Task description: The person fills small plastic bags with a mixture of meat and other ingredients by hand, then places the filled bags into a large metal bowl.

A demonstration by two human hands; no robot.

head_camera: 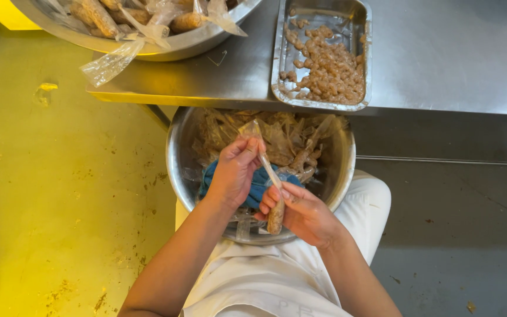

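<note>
Left hand pinching the top end of a thin clear plastic sleeve, fingers closed on the twisted film. Right hand clenched around the lower end of same sleeve, gripping a brown sausage-like filling poking out below the fingers. Sleeve stretched at a slant between both hands, held over a round steel bowl resting on lap, below the bench front edge. Bowl full of crumpled empty clear wrappers, plus a blue cloth under the hands. On the bench, near its front edge, a rectangular steel tray holding small brownish lumps. At bench left corner, a second large steel bowl with filled plastic-wrapped pieces, one loose clear bag hanging over its rim. White trousers under the lap bowl. Yellow-lit floor left, grey floor right.
</note>
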